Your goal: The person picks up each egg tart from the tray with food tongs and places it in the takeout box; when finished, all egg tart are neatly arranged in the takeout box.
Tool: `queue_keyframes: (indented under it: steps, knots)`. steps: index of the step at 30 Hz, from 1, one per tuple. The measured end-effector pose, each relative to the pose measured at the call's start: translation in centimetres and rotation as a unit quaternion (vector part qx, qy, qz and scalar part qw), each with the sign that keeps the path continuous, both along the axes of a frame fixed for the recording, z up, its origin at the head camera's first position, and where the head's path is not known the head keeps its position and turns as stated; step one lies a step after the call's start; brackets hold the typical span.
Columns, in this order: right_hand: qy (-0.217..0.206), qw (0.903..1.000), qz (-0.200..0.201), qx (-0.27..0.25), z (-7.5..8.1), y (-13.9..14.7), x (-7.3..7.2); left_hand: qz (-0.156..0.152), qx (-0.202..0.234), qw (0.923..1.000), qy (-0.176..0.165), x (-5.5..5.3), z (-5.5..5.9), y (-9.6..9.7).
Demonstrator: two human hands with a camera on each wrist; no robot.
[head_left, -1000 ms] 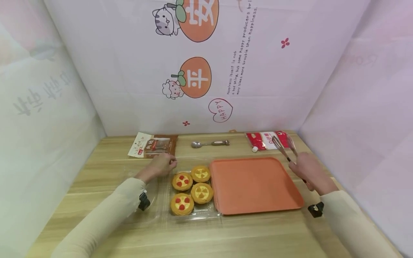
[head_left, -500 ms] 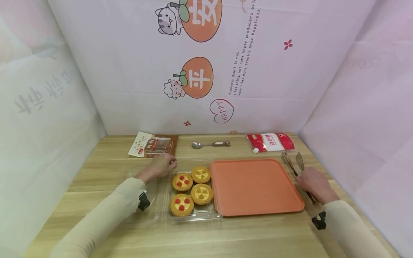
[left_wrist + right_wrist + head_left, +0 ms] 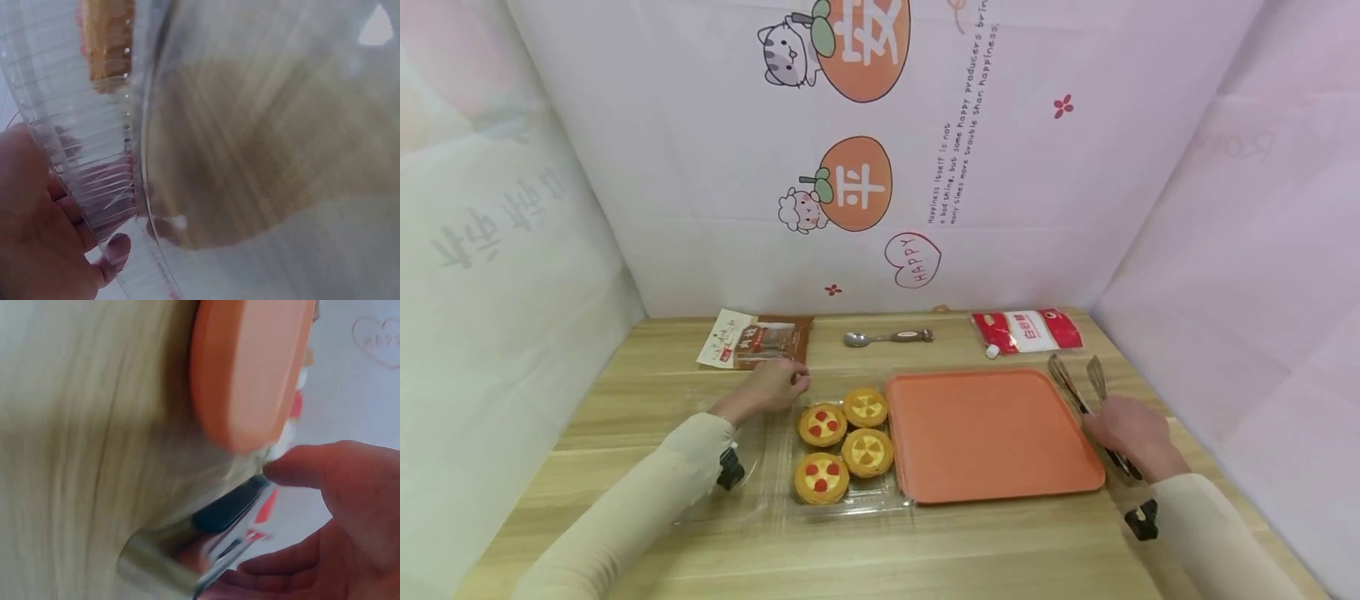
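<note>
My left hand (image 3: 767, 385) grips the back edge of a clear plastic container (image 3: 857, 502), near its opened clear lid. In the left wrist view, the ribbed clear wall (image 3: 103, 169) partly covers my fingertips. Several egg tarts (image 3: 868, 452) sit in the container, some topped with red pieces, others with yellow. My right hand (image 3: 1131, 429) holds metal tongs (image 3: 1067, 383) with dark grips, low beside the tray's right edge. Their arms stand apart. In the right wrist view, the tongs (image 3: 231, 506) lie between my thumb and fingers; blur hides the exact contact.
An orange tray (image 3: 996, 437) lies right of the container. Behind, along the white printed wall, are a brown-and-white packet (image 3: 756, 337), a spoon (image 3: 887, 337) and a red-and-white pouch (image 3: 1030, 330) with a cap. White sheets wall both sides of the wooden table (image 3: 970, 550).
My right hand has come down and toward me with the tongs, from over the red pouch to beside the tray. My left hand stays in place.
</note>
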State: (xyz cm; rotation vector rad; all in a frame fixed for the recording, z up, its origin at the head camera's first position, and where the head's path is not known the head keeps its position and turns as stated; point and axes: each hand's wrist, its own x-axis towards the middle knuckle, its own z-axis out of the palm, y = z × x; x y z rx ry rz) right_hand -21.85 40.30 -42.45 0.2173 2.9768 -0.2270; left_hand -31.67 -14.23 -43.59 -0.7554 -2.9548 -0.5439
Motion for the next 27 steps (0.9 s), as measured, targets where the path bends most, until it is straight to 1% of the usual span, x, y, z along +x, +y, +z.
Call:
queue_keyframes:
  steps: [2,4,5,7,9,11,12,13,14,16,18,21,22,23,24,26,27]
  knots:
    - [0.015,0.9999,0.001,0.008,0.2,-0.9,0.2,0.010,0.001,0.9998,-0.018,0.2,0.2,-0.2]
    - [0.060,0.9980,0.014,0.016,0.3,-2.3,0.2,0.022,0.005,0.9992,-0.034,0.5,0.9,-0.6]
    - [0.080,0.9965,0.019,0.015,0.4,-3.2,0.1,0.024,0.009,0.9990,-0.036,0.7,1.3,-0.9]
    - [0.133,0.9904,0.039,0.005,0.3,-5.4,0.0,0.028,0.019,0.9988,-0.036,1.3,2.2,-2.2]
    - [0.187,0.9797,0.071,-0.021,0.2,-7.9,0.2,0.030,0.028,0.9987,-0.031,2.1,3.5,-4.2]
    - [0.220,0.9680,0.103,-0.062,0.2,-10.5,0.6,0.042,0.038,0.9983,-0.015,2.9,4.3,-6.7]
    - [0.241,0.9594,0.124,-0.080,0.1,-11.7,0.8,0.053,0.044,0.9976,-0.012,3.2,4.7,-8.1]
    - [0.249,0.9526,0.143,-0.100,0.1,-12.7,1.0,0.069,0.050,0.9962,-0.016,3.5,5.0,-9.3]
    - [0.254,0.9465,0.159,-0.119,0.1,-13.7,1.1,0.082,0.056,0.9949,-0.012,3.7,5.1,-10.5]
    - [0.254,0.9372,0.187,-0.150,0.1,-15.4,1.1,0.105,0.072,0.9918,-0.008,4.0,4.9,-12.6]
    - [0.239,0.9320,0.211,-0.172,0.0,-17.0,0.9,0.125,0.083,0.9886,-0.017,4.3,4.3,-14.2]
    - [0.193,0.9275,0.238,-0.214,-0.4,-19.2,0.4,0.146,0.082,0.9852,-0.033,5.0,2.9,-15.9]
    - [0.173,0.9263,0.242,-0.231,-0.6,-19.9,0.2,0.155,0.096,0.9817,-0.057,5.3,2.4,-16.3]
    - [0.157,0.9249,0.245,-0.245,-0.7,-20.6,0.0,0.161,0.115,0.9765,-0.086,5.6,2.0,-16.5]
    - [0.139,0.9242,0.244,-0.259,-0.9,-21.3,-0.1,0.161,0.141,0.9694,-0.121,5.9,1.5,-16.7]
    - [0.106,0.9226,0.236,-0.286,-1.3,-22.4,-0.2,0.169,0.194,0.9488,-0.183,6.4,0.7,-16.8]
    - [0.093,0.9225,0.230,-0.296,-1.5,-22.9,-0.2,0.174,0.219,0.9374,-0.208,6.7,0.4,-16.9]
